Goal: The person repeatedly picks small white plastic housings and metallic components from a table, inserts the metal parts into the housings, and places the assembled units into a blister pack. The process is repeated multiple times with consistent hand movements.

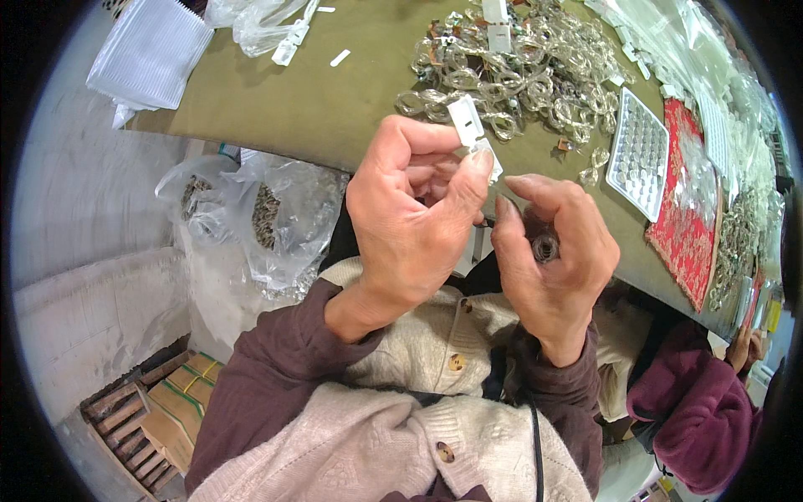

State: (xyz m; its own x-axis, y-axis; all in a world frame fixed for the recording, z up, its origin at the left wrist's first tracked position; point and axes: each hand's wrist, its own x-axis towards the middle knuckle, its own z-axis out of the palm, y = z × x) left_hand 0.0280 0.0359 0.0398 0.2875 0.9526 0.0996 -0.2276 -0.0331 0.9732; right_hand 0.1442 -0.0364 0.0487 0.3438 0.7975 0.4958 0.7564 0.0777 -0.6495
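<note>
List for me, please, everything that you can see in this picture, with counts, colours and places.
Worktable: one, olive green, upper picture
Slotted plastic tag: one, white, centre
Coiled wire bundles: many, mostly clear, heaped upper centre
Round-pocket tray: one, white, right of the heap
Patterned cloth: one, red, far right
Ribbed sheets: one stack, white, upper left
Plastic bags: several, clear, upper left and left
Strapped cardboard box: one, brown, lower left
Wooden slats: several, brown, beside the box
Wall: grey-white, left
Co-worker's garment: one, maroon, lower right
Sleeves: two, brownish purple, lower centre
Left grip: one, bare, pinching the tag
Right grip: one, bare, curled around a clear coil
</note>
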